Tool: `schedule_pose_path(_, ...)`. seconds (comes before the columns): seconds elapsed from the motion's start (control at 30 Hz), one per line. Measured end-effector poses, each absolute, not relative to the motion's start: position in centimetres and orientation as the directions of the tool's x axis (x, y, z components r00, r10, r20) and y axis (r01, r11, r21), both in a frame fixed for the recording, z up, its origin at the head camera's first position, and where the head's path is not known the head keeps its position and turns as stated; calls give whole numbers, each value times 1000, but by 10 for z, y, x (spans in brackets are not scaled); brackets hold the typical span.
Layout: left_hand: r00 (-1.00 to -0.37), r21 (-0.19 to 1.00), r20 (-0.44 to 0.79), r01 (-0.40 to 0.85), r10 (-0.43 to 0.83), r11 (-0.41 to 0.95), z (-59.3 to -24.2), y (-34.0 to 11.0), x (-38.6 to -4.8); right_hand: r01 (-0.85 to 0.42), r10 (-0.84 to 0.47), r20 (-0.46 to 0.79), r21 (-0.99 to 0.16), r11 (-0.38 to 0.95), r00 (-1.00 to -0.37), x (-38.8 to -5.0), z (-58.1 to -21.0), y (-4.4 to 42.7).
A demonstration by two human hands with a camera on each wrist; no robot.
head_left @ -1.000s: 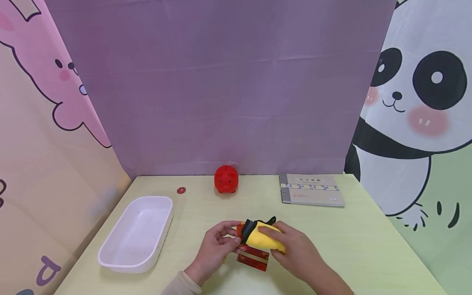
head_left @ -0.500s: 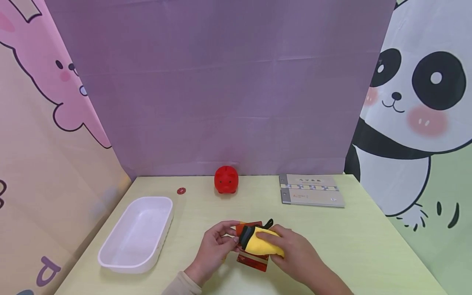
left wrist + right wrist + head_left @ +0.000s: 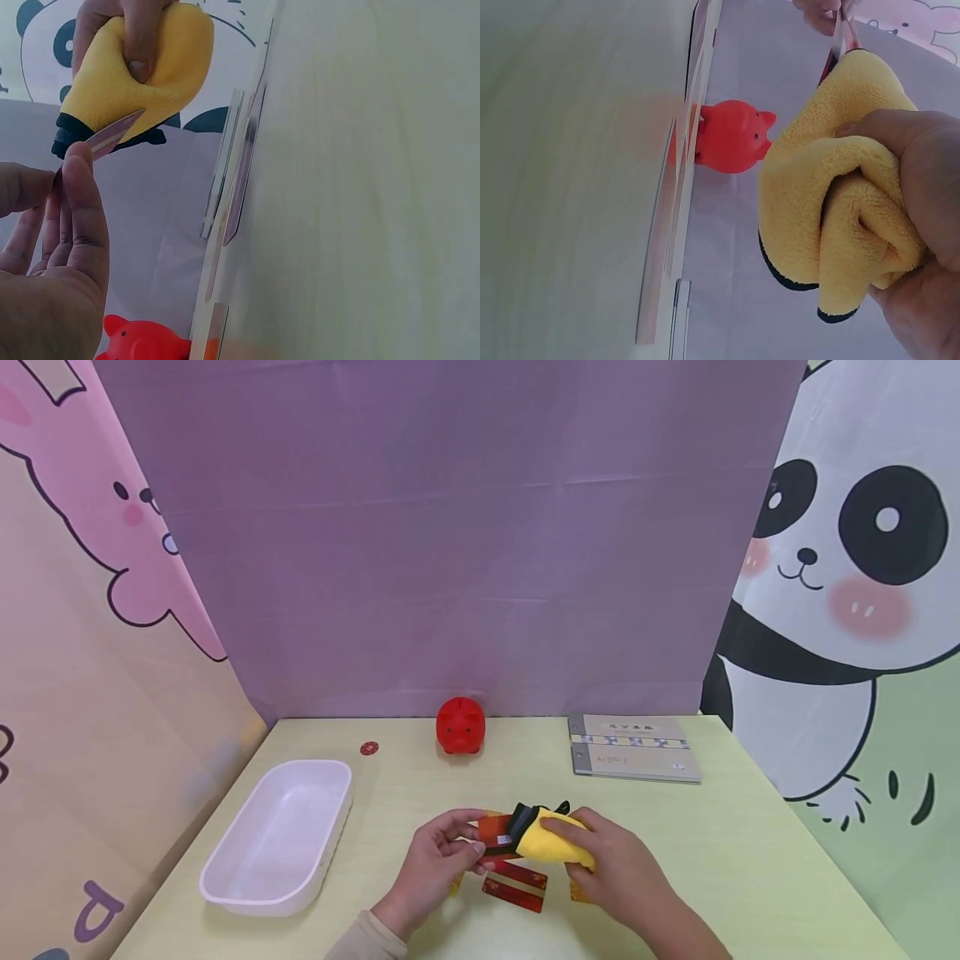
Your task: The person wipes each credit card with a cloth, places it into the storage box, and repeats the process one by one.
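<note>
My left hand [image 3: 435,860] pinches an orange-red card [image 3: 493,829] by its left end, between thumb and fingers. In my right hand [image 3: 622,872] is a bunched yellow cloth [image 3: 557,840] with a dark edge, gripped against the card's right end. The left wrist view shows the card [image 3: 112,135] tilted, with the cloth [image 3: 169,67] over part of it. Both are held above the table. Beneath them lies a red card [image 3: 517,887] with a pale stripe. An orange card [image 3: 579,893] is partly hidden by my right hand, and a yellow piece [image 3: 456,885] shows beside my left.
A white plastic tub [image 3: 330,852] stands at the left. At the back are a small red disc [image 3: 369,748], a red piggy bank [image 3: 461,727] and a grey-beige album [image 3: 633,760]. A purple cloth backdrop [image 3: 450,543] hangs behind the table [image 3: 750,860].
The yellow cloth slid down and left over the card, then back to the right, so more of the card shows. My right hand moved with it; my left hand stayed nearly still.
</note>
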State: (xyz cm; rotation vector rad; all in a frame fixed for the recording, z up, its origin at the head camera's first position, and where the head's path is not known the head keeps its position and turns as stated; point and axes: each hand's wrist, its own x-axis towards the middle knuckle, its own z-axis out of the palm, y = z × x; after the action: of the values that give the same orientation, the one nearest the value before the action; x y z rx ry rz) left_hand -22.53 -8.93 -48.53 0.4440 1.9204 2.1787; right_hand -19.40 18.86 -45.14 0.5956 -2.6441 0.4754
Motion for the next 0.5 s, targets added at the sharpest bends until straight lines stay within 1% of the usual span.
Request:
schedule_pose_path(0.13,-920,989,100,50,379,-140,-487,-88,-226,-472,-344,425,-246,847,-838,-194,-452,185)
schedule_pose_path(0.27,-910,989,107,54,401,-140,-488,-87,-225,-513,-377,444,-237,825,-812,-193,-452,182)
schedule_pose_path(0.37,-912,990,108,60,397,-131,-489,-87,-225,-535,-398,455,-225,814,-796,-191,-452,180)
schedule_pose_path(0.5,-914,989,115,66,388,-136,-489,-86,-224,-545,-420,430,-221,809,-799,-190,-452,177)
